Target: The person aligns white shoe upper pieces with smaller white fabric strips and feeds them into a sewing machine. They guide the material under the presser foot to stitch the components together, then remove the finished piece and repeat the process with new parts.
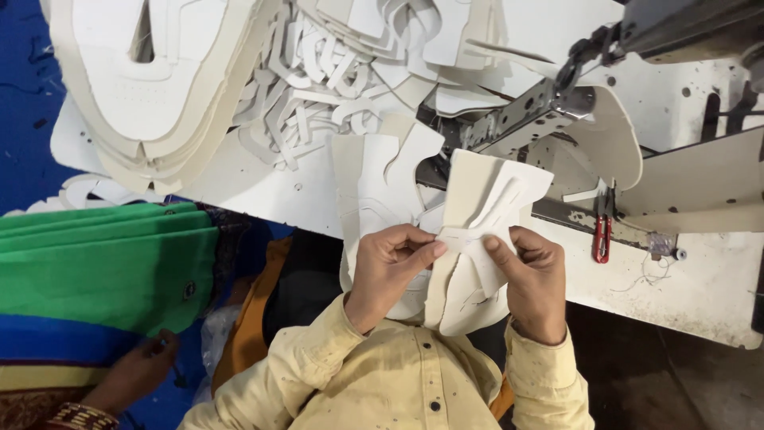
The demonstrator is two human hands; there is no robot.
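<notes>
Both my hands hold a white cut shoe-upper piece (485, 207) in front of my chest, just below the table edge. My left hand (387, 271) pinches its left side, thumb and fingers closed on a small overlay strip. My right hand (532, 279) grips the right side, thumb pressing on the face. A second white cut panel (374, 179) lies on the table edge right behind my left hand.
A white work table (700, 287) carries a sewing machine (557, 103) at the upper right, red-handled snips (602, 237), and heaps of white cut pieces (239, 87) at the upper left. Another person's hand (139, 368) and green cloth (103, 263) are at the lower left.
</notes>
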